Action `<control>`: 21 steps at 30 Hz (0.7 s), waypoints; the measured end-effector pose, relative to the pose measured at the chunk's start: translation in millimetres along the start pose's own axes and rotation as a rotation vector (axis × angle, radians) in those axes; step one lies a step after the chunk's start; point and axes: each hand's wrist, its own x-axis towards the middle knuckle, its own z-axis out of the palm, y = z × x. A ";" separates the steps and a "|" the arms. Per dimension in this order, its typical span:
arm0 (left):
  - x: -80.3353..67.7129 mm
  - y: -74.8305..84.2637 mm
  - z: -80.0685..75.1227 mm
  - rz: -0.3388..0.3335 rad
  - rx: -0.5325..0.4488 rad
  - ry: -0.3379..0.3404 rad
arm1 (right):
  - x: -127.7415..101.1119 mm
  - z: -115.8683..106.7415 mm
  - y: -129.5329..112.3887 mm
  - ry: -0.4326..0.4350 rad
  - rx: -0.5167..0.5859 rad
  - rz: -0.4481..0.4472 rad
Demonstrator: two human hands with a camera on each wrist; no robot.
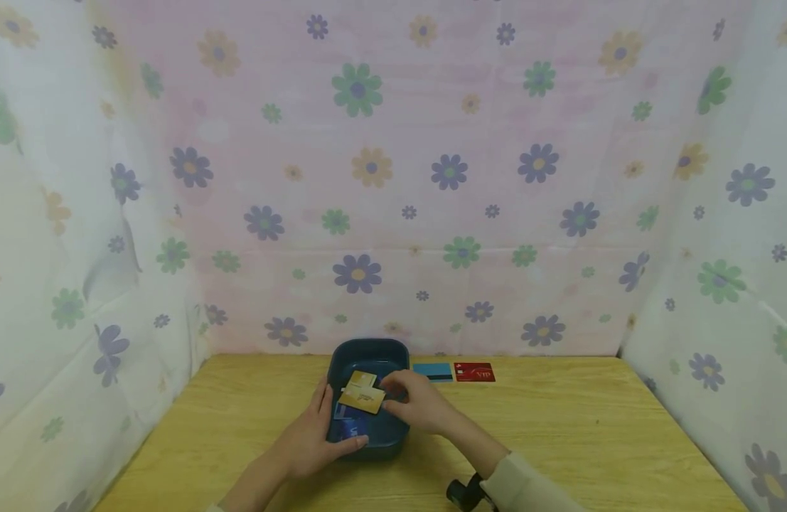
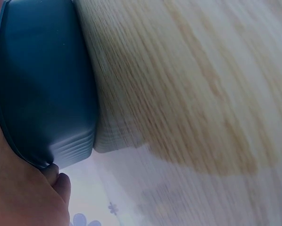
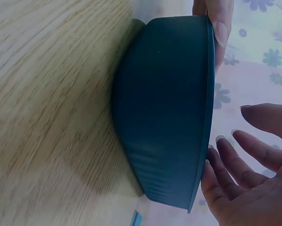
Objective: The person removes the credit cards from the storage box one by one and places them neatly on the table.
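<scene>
A dark teal plastic bin [image 1: 388, 431] stands on the table, with several cards lying loose inside. Two gold cards, the upper one [image 1: 362, 400] overlapping the other, lie above blue cards [image 1: 353, 428]. My left hand [image 1: 310, 437] grips the bin's left side and near corner, its thumb over the rim and its fingers along the outer wall. Over the bin's right rim is my right hand [image 1: 425, 405], its fingertips close to the gold cards. In the right wrist view that hand's [image 3: 249, 167] fingers are spread, thumb apart, with nothing between them. The bin's wall hides the cards from both wrist views.
Behind the right hand, a light blue card [image 1: 433, 372] with a dark stripe lies on the wooden table [image 1: 559, 427] beside a red VIP card [image 1: 475, 372]. A black object [image 1: 465, 493] shows by the right sleeve. Flowered cloth [image 1: 393, 213] encloses the back and sides.
</scene>
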 end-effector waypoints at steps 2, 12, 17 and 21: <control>0.0 -0.6 -0.4 0.003 0.000 0.001 | 2.5 2.2 -1.9 -0.003 -0.008 -0.001; 0.2 -0.7 -2.2 0.000 0.009 0.005 | 22.8 18.1 -8.4 0.039 0.083 0.078; 0.6 -0.5 -1.1 0.002 0.001 0.005 | 29.2 29.6 -8.9 0.094 0.130 0.182; 0.8 -0.2 -0.5 0.009 -0.002 0.006 | 35.1 38.2 -8.7 0.152 0.120 0.238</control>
